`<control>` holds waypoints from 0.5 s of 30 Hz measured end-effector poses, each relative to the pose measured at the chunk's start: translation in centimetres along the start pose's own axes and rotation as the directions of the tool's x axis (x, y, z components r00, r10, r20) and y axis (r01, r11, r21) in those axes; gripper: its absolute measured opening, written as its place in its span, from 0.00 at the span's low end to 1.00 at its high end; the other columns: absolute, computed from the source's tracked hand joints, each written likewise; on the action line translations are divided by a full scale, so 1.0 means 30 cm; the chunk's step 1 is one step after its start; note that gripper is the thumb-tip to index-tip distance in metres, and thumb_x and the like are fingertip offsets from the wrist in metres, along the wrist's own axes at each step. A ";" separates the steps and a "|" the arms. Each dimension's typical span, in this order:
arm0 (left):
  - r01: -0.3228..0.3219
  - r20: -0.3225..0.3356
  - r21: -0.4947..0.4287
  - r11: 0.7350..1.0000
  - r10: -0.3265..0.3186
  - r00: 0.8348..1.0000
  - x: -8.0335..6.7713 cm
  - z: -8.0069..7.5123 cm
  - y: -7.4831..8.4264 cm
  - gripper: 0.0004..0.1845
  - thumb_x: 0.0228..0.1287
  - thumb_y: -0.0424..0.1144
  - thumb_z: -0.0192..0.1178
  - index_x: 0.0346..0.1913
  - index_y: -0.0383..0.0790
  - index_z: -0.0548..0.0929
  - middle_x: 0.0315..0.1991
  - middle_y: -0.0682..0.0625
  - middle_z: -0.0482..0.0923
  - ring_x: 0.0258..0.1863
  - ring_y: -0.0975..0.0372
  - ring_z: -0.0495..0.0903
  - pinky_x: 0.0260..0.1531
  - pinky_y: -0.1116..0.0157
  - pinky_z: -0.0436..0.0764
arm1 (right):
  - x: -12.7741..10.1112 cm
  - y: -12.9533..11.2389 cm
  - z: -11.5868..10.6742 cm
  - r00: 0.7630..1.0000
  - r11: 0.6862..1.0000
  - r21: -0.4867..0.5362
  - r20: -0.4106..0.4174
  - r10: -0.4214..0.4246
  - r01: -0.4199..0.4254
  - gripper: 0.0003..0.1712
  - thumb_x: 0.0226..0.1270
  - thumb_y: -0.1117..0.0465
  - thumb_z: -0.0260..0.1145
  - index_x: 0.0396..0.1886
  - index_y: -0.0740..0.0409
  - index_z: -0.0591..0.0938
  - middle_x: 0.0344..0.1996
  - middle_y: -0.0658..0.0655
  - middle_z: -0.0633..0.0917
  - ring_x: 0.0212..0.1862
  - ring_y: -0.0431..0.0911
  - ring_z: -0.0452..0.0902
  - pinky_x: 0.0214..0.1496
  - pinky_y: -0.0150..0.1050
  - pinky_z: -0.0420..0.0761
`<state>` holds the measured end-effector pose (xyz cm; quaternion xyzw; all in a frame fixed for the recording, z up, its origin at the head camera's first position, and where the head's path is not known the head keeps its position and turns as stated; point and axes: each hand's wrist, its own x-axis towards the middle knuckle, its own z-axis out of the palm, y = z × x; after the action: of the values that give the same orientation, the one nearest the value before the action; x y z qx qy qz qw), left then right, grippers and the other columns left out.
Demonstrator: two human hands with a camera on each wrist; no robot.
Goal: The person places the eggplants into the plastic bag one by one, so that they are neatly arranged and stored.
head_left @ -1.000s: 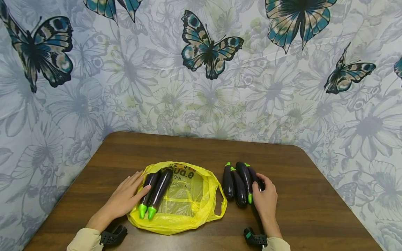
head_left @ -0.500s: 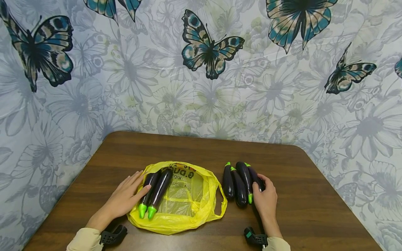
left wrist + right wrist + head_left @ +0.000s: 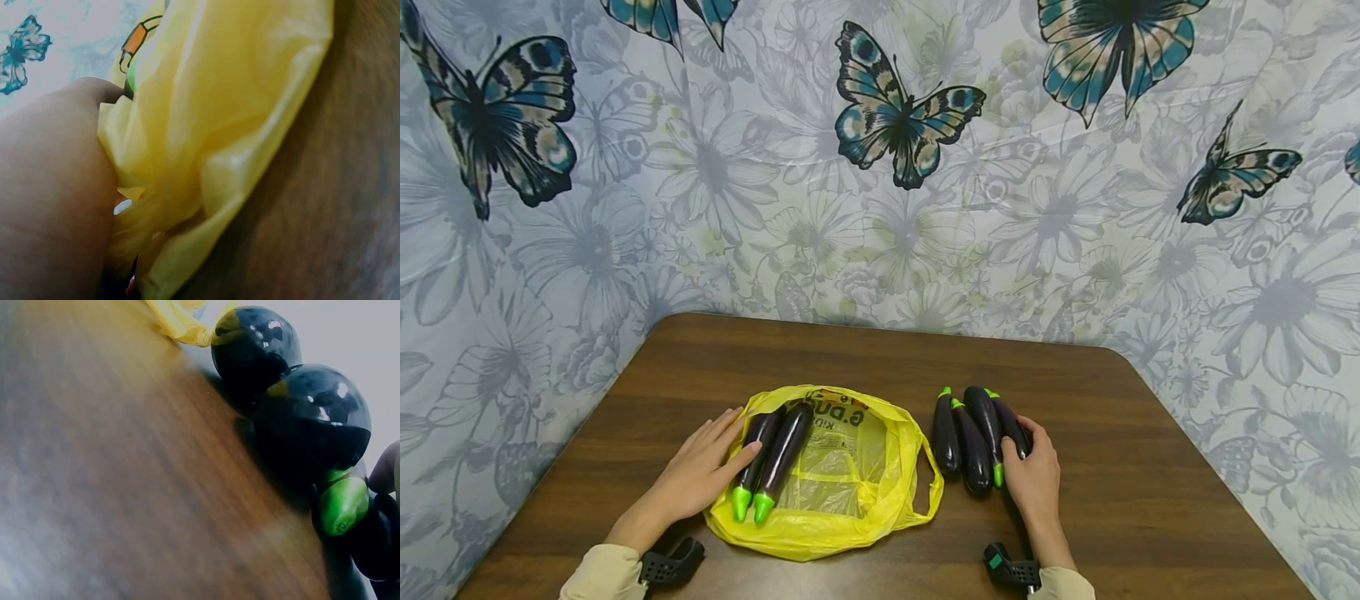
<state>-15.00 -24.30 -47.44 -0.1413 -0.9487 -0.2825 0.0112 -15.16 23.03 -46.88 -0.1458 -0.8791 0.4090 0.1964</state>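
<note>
Two dark purple eggplants (image 3: 784, 458) with bright green stem ends lie side by side in the left part of an open yellow plastic bag (image 3: 820, 537). My left hand (image 3: 688, 479) rests on the bag's left edge, fingers extended, its thumb reaching over the rim onto the nearer eggplant. Yellow plastic (image 3: 250, 94) fills much of the left wrist view. Right of the bag, several more eggplants (image 3: 972, 454) lie in a row. My right hand (image 3: 1033, 475) holds the rightmost eggplant (image 3: 1009, 425) between thumb and fingers. Rounded eggplant ends (image 3: 312, 419) show in the right wrist view.
Everything lies on a brown wooden table (image 3: 1150, 500) with rounded far corners. The bag's handle loop (image 3: 934, 500) reaches close to the eggplant row. Behind the table hangs a floral backdrop (image 3: 902, 250) with blue butterflies.
Hardly anything differs. The right hand shifts very slightly on the rightmost eggplant; the left hand, the bag and the other eggplants stay put.
</note>
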 end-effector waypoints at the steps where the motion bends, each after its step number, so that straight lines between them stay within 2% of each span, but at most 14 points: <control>1: 0.001 -0.001 -0.001 1.000 -0.001 1.000 0.000 0.000 0.000 0.42 0.80 0.64 0.45 0.79 0.33 0.61 0.81 0.34 0.53 0.80 0.38 0.50 0.76 0.34 0.48 | 0.000 0.001 0.000 1.000 1.000 -0.002 0.003 0.001 -0.001 0.28 0.73 0.60 0.61 0.70 0.62 0.74 0.67 0.70 0.76 0.68 0.67 0.70 0.70 0.61 0.68; 15: 0.008 0.007 0.001 1.000 -0.008 1.000 0.000 -0.005 0.001 0.42 0.80 0.63 0.45 0.79 0.32 0.61 0.81 0.34 0.52 0.80 0.38 0.50 0.76 0.34 0.48 | 0.001 0.003 0.000 1.000 1.000 -0.003 0.023 0.005 -0.005 0.28 0.74 0.60 0.60 0.71 0.62 0.72 0.68 0.71 0.75 0.70 0.67 0.69 0.71 0.62 0.68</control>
<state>-15.00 -24.34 -47.30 -0.1384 -0.9495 -0.2815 0.0070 -15.17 23.10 -46.94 -0.1434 -0.8815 0.4101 0.1850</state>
